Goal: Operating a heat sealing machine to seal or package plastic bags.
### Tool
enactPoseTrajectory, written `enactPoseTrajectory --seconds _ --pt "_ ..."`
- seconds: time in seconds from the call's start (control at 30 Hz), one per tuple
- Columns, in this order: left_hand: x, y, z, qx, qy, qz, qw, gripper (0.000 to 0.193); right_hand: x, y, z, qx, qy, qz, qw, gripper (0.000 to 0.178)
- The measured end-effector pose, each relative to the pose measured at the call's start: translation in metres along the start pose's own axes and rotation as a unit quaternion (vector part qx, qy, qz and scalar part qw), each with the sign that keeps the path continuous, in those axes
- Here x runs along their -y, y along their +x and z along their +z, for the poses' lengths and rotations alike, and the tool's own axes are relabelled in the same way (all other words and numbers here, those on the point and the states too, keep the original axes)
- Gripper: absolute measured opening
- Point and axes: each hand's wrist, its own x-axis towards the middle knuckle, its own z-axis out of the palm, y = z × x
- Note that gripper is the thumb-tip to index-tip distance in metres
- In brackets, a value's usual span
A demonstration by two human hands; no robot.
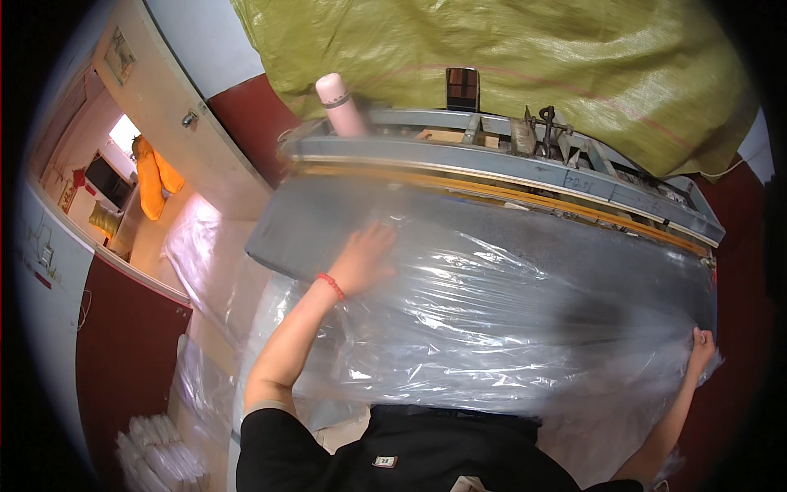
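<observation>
A large clear plastic sheet [459, 328] lies over a dark grey table [287, 221] in front of me, wrinkled and shiny. My left hand [366, 254], with a red bead bracelet [331, 286] at the wrist, is on the left part of the sheet. Its fingers stretch forward, slightly blurred, and seem to grip nothing. At the far right my right hand [702, 351] is closed on the sheet's edge, beside the table's right end. Tight creases run from that hand toward the middle. Near me the sheet hangs down over the table's front.
Behind the table top runs a long grey metal frame [508, 168] with a yellow-orange strip [492, 197]. A pink bottle [340, 107] and a phone-like dark slab [462, 88] stand there. A green tarp [525, 49] hangs behind. To the left are a door [180, 107] and bundled plastic [160, 451].
</observation>
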Motion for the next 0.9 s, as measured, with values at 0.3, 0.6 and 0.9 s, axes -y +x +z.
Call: enactPoseTrajectory --seconds 0.3,0.6,0.9 --pt "0.005 0.035 -0.003 -0.033 -0.009 0.085 0.996 0.06 -0.057 -0.016 -0.026 -0.03 -0.006 -0.004 1.0 0.03" --pt "0.03 0.082 0.03 -0.296 -0.187 -0.093 0.932 0.039 -0.06 -0.019 -0.037 -0.02 0.052 0.009 0.998 0.026" --pt "0.018 0.096 0.023 -0.283 -0.1 -0.277 0.913 0.022 -0.046 0.009 -0.032 -0.055 0.043 0.026 0.997 0.021"
